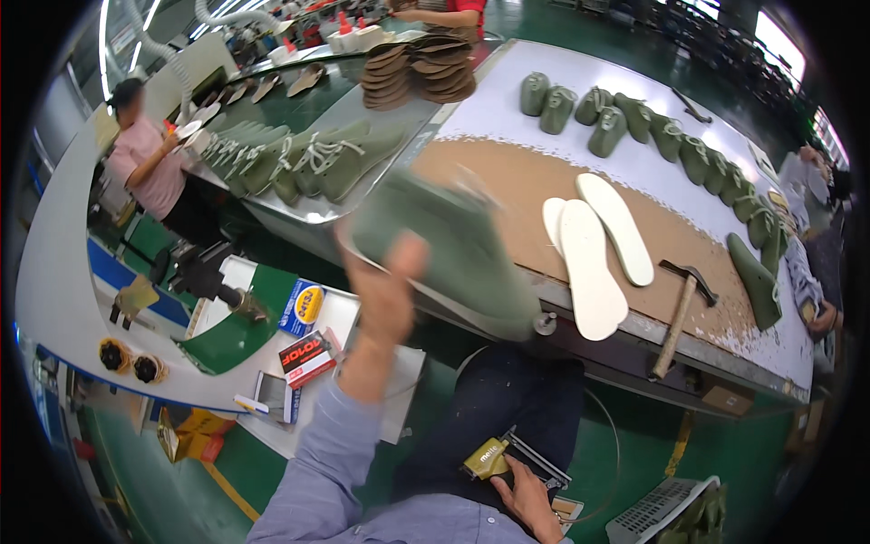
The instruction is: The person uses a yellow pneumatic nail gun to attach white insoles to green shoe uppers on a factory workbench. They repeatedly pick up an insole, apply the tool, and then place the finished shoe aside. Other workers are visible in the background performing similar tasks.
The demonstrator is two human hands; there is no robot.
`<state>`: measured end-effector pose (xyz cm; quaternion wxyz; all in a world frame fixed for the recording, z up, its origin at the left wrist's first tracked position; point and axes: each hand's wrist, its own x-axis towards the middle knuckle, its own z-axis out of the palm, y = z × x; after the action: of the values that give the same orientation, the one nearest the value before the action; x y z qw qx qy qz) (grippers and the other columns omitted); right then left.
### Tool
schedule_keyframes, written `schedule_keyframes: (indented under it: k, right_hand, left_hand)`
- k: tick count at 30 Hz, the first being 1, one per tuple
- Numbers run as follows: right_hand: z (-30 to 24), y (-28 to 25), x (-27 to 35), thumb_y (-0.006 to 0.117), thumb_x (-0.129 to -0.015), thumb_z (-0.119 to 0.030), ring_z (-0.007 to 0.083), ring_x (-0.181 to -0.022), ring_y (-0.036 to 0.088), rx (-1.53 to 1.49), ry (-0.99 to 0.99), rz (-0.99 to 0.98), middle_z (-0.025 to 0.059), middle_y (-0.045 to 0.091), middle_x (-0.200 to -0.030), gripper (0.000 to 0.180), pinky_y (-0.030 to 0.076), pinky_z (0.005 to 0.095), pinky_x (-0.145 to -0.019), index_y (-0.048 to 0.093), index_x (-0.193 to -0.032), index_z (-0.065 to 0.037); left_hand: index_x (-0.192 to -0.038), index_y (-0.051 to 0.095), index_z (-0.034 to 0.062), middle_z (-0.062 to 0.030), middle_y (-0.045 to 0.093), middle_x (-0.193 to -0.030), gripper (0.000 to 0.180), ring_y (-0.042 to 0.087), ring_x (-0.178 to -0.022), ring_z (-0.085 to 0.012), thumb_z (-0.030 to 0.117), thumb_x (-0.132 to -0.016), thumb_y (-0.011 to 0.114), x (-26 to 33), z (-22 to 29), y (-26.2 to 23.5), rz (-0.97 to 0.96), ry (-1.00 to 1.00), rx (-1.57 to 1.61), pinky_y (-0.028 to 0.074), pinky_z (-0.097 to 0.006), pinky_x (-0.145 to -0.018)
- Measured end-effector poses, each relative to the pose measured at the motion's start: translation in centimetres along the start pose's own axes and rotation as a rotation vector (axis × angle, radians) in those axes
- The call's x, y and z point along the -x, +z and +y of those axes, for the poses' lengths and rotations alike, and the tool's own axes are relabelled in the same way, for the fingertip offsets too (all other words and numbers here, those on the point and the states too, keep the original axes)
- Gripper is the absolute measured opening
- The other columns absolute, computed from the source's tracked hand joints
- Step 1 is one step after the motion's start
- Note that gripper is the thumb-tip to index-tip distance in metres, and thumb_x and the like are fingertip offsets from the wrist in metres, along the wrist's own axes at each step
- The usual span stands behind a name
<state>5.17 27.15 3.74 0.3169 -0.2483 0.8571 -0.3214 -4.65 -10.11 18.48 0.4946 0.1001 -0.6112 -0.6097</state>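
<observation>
A green shoe upper [453,249], blurred, is held up over the near edge of the workbench [544,181], gripped from below by the left hand [385,290], whose forearm rises steeply from the lower edge with the thumb pressed against the shoe's side. The right hand [530,503] rests low at the person's lap, well below the bench edge and apart from the shoe, its fingers closed around a yellow-and-black staple gun [503,458]. On the bench just right of the shoe lie two white insoles [594,249], then a hammer [680,317], with a row of green shoes [652,131] along the far side.
</observation>
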Motion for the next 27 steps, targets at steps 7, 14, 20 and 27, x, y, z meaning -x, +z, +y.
schedule_keyframes:
  k: [7,14,20,27]
  right_hand:
    - [0.8,0.5,0.6,0.069,-0.097,-0.031,0.0473,-0.100,0.066,0.002,-0.049,0.056,0.0256,0.066,-0.112,0.055,0.054,0.0523,-0.088,0.051,-0.143,-0.007]
    - [2.5,-2.3,4.3,0.070,-0.096,-0.018,0.0329,-0.095,0.068,-0.263,-0.198,0.608,0.0146,0.069,-0.106,0.026,0.055,0.0411,-0.085,0.069,-0.116,-0.001]
    - [11.5,-6.5,13.5,0.061,-0.104,-0.014,0.0097,-0.078,0.063,-0.691,0.489,1.423,0.0037,0.069,-0.087,0.022,0.052,0.0262,-0.070,0.070,-0.114,0.003]
    - [23.1,5.5,16.5,0.061,-0.103,-0.023,0.0310,-0.100,0.068,-0.492,0.931,1.328,0.0182,0.071,-0.110,0.031,0.053,0.0404,-0.090,0.068,-0.120,0.001]
  left_hand:
    - [-0.133,0.054,-0.0079,-0.0207,0.062,-0.129,0.079,0.059,-0.122,-0.0353,0.050,-0.087,0.080,-10.5,-14.6,-12.9,0.064,-0.047,-1.091,0.045,-0.044,-0.106]
    - [-0.137,0.057,-0.0033,-0.0194,0.063,-0.137,0.059,0.060,-0.128,-0.0337,0.024,-0.088,0.076,-16.9,-17.8,-12.3,0.061,0.291,-1.336,0.044,-0.043,-0.111]
    - [-0.141,0.055,-0.0025,-0.0156,0.061,-0.140,0.040,0.054,-0.136,-0.0280,0.007,-0.103,0.060,2.3,-9.5,11.7,-0.640,0.340,-0.582,0.043,-0.040,-0.114]
    - [-0.132,0.062,0.0074,-0.0136,0.063,-0.138,0.050,0.053,-0.136,-0.0353,0.008,-0.085,0.078,19.3,-4.3,30.0,-1.337,0.683,-0.360,0.044,-0.047,-0.112]
